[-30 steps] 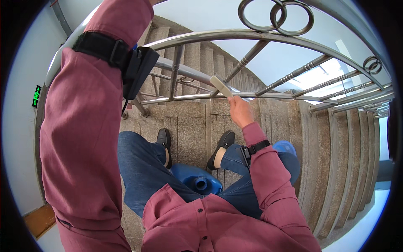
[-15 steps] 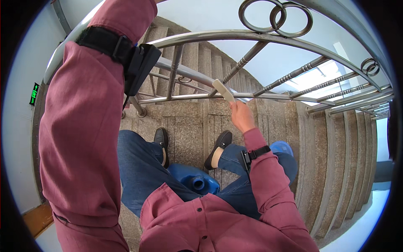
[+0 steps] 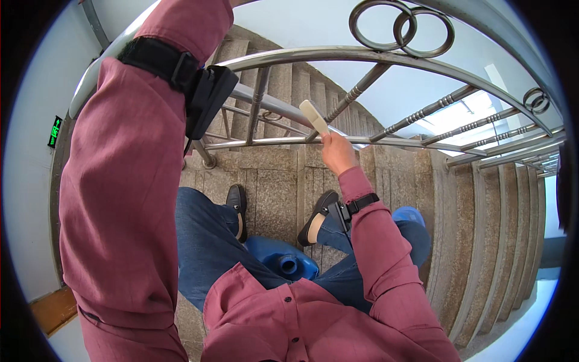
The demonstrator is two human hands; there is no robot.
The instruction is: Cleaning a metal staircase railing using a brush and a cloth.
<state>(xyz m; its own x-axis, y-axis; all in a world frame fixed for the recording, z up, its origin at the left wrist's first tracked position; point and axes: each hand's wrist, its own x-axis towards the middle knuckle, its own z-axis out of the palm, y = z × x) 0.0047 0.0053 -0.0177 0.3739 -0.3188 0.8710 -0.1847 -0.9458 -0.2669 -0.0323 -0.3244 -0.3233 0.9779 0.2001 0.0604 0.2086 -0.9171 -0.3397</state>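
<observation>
My right hand [image 3: 338,153] is closed around the lower end of a cream-coloured flat oblong tool [image 3: 313,115] with a rounded tip; its exact kind does not show. The tool reaches up in front of the lower rail of a metal stair railing [image 3: 283,53], close to one baluster; I cannot tell whether they touch. My left arm stretches up past the railing at the left, and the hand lies beyond the top edge apart from a sliver of skin. A blue plastic jug [image 3: 274,250] with an open round mouth stands between my legs.
Stone steps [image 3: 482,241] descend on the right, and another flight [image 3: 289,81] curves behind the railing. Beside my right knee is a blue plastic item [image 3: 409,215], partly hidden. A green lit sign [image 3: 55,131] hangs on the left wall.
My right hand has moved slightly up and left along the lower rail with the cream-coloured tool. The whole view has shifted a little; my left arm stays raised.
</observation>
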